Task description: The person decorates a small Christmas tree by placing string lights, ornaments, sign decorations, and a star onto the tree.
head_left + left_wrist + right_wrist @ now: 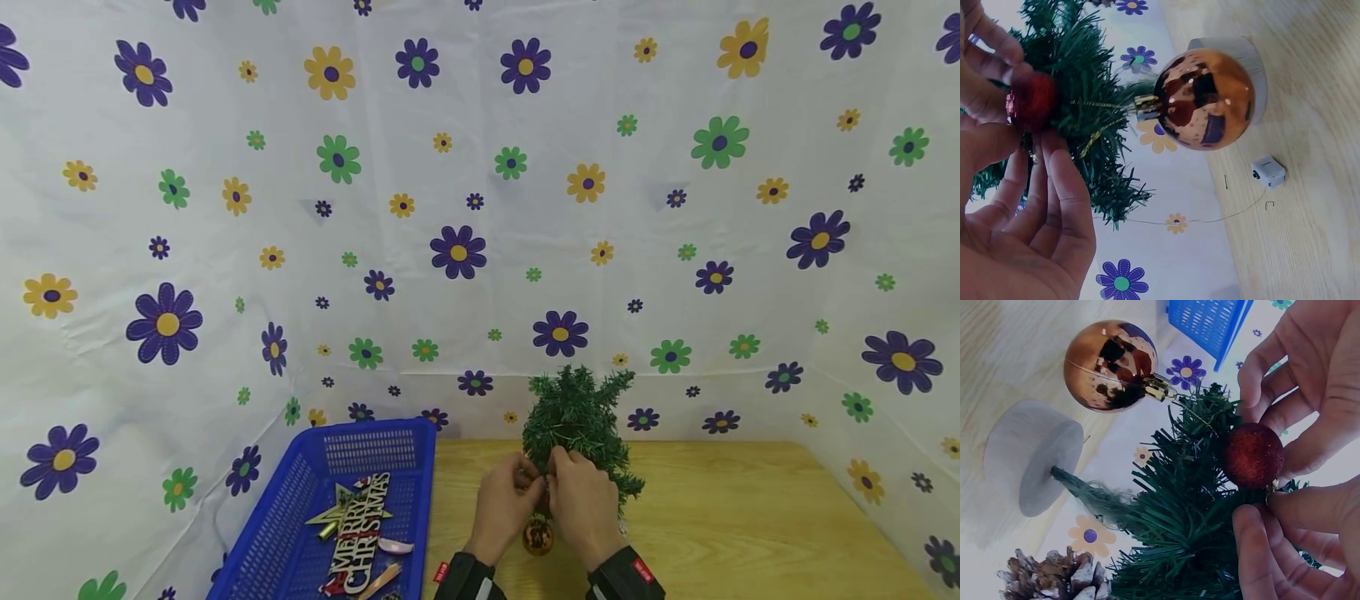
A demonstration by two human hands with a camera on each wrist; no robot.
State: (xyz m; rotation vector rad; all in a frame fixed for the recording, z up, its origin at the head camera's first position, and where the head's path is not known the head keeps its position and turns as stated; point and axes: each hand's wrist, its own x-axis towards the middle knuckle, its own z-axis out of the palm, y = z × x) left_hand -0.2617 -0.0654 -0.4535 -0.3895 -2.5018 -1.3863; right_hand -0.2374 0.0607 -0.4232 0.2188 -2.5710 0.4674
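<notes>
A small artificial Christmas tree (581, 417) stands on the table, its grey round base (1016, 444) showing in the wrist views. Both hands meet at its front. A dark red glittery bauble (1254, 455) lies against the branches. My left hand (504, 504) holds it with curled fingers, thumb at its side. On the other side my right hand (585, 504) pinches near its gold cap (1274, 485) with thumb and index finger. Below the hands a shiny copper bauble (1207, 100) hangs from a branch by a gold string (1100, 105).
A blue basket (429, 500) at the left contains a "Merry Christmas" sign (358, 533), a gold star (324, 515) and small pieces. A pine cone (1054, 578) is at the tree's right side. A small white box (1269, 172) with a thin wire lies on the wooden table (720, 517).
</notes>
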